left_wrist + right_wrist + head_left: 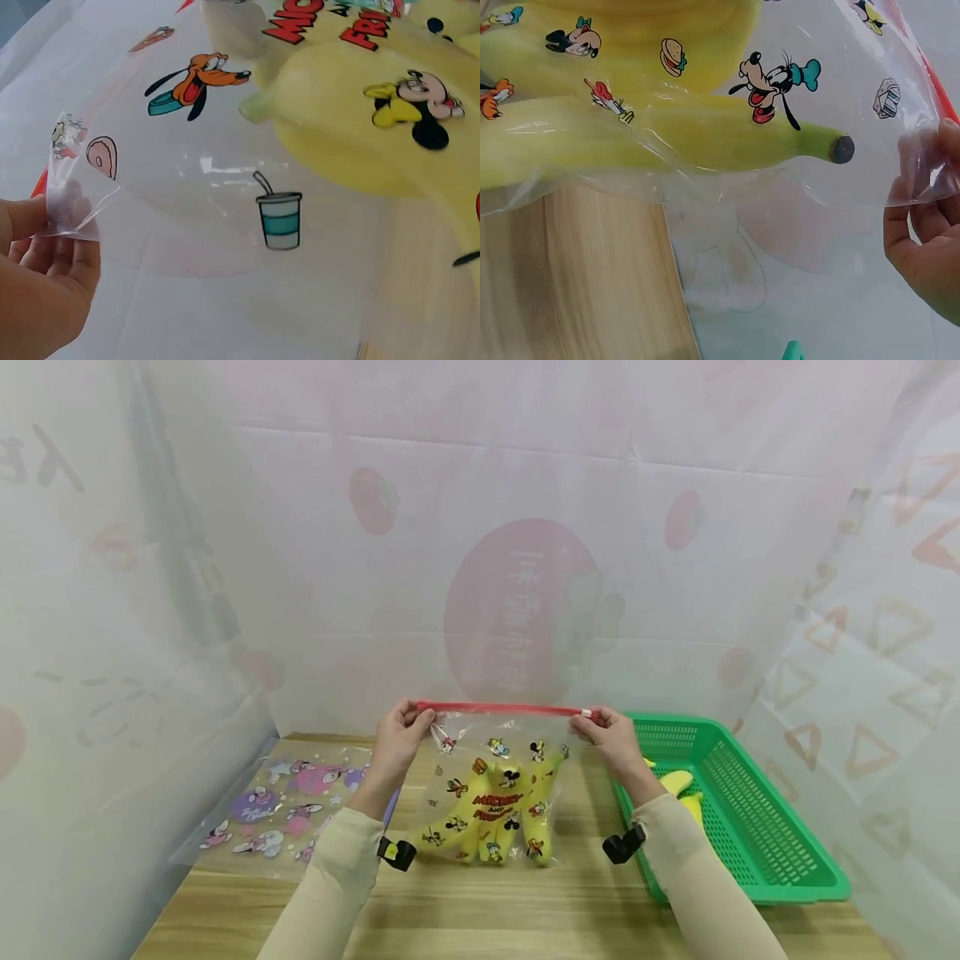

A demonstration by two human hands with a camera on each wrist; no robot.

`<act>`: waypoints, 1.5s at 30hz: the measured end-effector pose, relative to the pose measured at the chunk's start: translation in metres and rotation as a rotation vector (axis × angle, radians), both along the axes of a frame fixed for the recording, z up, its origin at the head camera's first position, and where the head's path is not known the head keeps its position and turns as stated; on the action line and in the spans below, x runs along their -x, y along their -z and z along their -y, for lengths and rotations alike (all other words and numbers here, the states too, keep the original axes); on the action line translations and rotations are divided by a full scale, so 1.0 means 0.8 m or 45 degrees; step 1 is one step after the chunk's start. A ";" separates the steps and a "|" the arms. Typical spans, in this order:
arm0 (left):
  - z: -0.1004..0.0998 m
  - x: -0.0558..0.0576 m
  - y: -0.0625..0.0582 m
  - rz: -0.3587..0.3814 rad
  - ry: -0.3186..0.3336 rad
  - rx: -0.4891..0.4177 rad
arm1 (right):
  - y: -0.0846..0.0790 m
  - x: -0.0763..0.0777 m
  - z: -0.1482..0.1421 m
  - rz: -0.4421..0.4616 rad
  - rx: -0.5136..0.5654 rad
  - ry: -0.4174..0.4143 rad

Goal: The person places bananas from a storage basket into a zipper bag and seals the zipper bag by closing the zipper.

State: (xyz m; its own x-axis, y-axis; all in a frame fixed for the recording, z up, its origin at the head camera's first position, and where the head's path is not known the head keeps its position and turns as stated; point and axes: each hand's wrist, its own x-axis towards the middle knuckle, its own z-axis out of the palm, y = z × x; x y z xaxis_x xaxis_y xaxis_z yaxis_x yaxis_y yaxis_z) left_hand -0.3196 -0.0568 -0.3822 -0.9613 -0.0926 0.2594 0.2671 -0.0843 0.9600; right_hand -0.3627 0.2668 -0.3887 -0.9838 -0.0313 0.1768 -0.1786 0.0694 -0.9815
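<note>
A clear zip bag (444,793) printed with cartoon figures hangs upright between my two hands, its red zip strip (502,707) stretched straight along the top. Several yellow bananas (480,818) are inside it. My left hand (401,739) pinches the bag's upper left corner between thumb and fingers. At the upper right corner, beside the white slider (586,713), my right hand (611,739) pinches the bag too. The right wrist view shows a banana (705,139) with a dark stem end through the plastic.
To the right stands a green basket (795,827) with a few bananas (675,782) in it. Another printed clear bag (285,810) with a purple edge lies flat on the wooden table (480,918) at left. White printed curtains (322,568) enclose the back and sides.
</note>
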 end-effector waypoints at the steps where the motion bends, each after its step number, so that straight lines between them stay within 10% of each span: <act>1: -0.001 -0.001 -0.001 -0.002 -0.001 -0.015 | -0.001 -0.001 -0.001 -0.005 0.001 -0.004; 12: -0.011 -0.001 -0.004 0.067 0.092 0.076 | 0.003 0.001 -0.002 -0.032 -0.110 0.023; 18: -0.014 0.002 0.003 0.174 0.124 -0.178 | 0.008 0.000 0.001 -0.056 0.040 -0.035; 23: -0.015 0.001 0.015 0.237 0.179 -0.117 | 0.011 -0.001 0.006 -0.090 0.144 -0.067; 39: -0.006 0.006 0.024 0.124 -0.075 -0.002 | 0.021 -0.005 0.009 -0.142 0.033 0.050; 45: -0.026 0.002 0.020 0.229 -0.131 -0.015 | 0.024 -0.004 -0.002 -0.210 0.094 -0.033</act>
